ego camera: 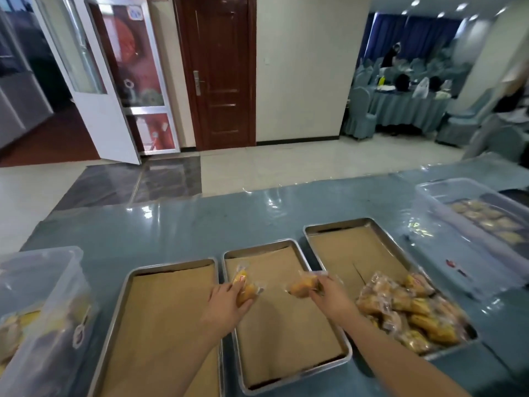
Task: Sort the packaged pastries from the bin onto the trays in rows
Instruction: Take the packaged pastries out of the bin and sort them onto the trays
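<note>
In the right tray [312,229], heaped pastries [406,308]; middle tray [229,255] holds paper

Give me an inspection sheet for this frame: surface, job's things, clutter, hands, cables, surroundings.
Surface: blue table under glossy clear film.
Job's things: three paper-lined metal trays; left tray and middle tray bare of pastries, right tray holds a pastry pile; clear bin at right with pastries inside.
Clutter: second clear bin at left.
Hands: left hand grips packet; right hand grips packet, both over the middle tray.
Cables: nothing seen.
Surroundings: brown door, covered chairs, people far right.
</note>
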